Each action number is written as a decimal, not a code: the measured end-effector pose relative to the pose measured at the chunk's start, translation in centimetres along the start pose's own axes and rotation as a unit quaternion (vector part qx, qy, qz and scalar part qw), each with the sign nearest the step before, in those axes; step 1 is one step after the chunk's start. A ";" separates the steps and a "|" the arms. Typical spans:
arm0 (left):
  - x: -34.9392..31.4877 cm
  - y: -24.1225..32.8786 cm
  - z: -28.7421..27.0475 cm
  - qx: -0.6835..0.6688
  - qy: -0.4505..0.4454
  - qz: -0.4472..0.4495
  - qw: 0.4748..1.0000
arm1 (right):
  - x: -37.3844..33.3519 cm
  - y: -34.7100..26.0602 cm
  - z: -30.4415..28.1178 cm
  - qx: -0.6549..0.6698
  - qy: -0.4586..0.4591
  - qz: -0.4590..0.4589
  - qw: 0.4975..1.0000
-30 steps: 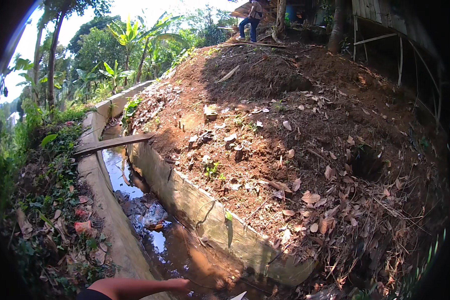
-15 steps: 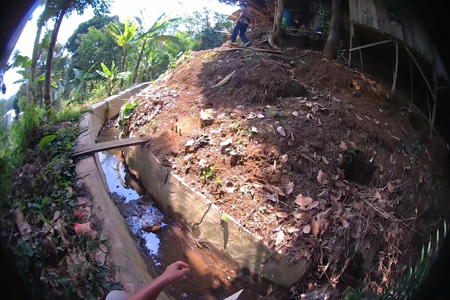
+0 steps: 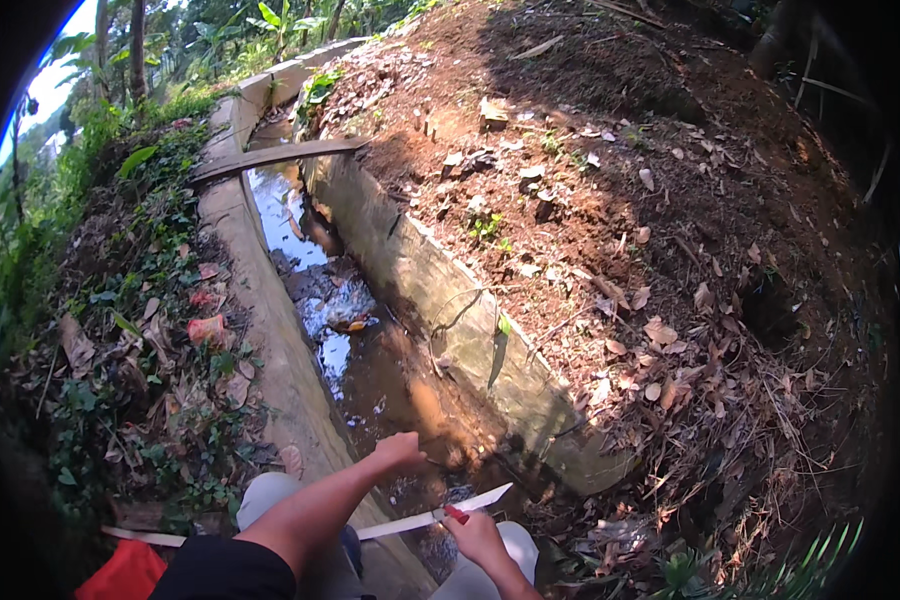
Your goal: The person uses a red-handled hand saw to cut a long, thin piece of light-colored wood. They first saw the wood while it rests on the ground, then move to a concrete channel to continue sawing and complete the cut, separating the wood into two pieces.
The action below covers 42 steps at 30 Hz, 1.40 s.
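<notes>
My left hand (image 3: 402, 449) is closed above the muddy water of the ditch. What it holds, if anything, I cannot make out. Lower and to its right, my right hand (image 3: 477, 537) grips a small red-handled tool (image 3: 457, 514), whose working end is too small to make out. The tool sits against a long pale strip (image 3: 403, 526) with a slanted right end, lying across in front of my knees. My left forearm hides part of the strip's length. My knees (image 3: 268, 492), in light trousers, show at either side.
A concrete-walled ditch (image 3: 271, 347) with brown water runs ahead, bridged by a plank (image 3: 280, 155). Litter (image 3: 348, 310) lies in the water. On the right rises a dirt slope (image 3: 610, 200) with dry leaves; plants (image 3: 120, 370) cover the left bank. Red cloth (image 3: 120, 572) lies lower left.
The view has tilted down, bringing my right hand, the red-handled tool and more of the pale strip into sight. The person on the upper slope is out of view.
</notes>
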<state>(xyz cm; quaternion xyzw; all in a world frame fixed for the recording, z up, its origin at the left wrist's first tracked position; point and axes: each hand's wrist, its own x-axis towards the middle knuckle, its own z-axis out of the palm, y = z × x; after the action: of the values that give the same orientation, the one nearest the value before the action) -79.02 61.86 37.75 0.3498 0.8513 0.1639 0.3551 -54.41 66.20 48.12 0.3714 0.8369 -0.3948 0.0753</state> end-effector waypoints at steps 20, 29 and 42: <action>-0.1 0.0 0.6 0.082 -0.087 -0.027 0.992 | -4.1 1.5 4.6 0.044 0.054 0.071 0.995; 0.8 2.8 0.3 0.054 -0.034 0.085 0.994 | -2.2 4.6 5.2 0.038 0.081 0.061 0.994; 0.5 2.9 2.4 0.071 -0.030 0.086 0.993 | -2.9 4.8 5.8 0.052 0.058 0.089 0.993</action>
<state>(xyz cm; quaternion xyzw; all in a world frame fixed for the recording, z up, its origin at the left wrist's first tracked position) -76.18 64.32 37.34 0.4503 0.8167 0.1228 0.3392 -50.03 62.38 42.58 0.4699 0.7821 -0.4071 0.0418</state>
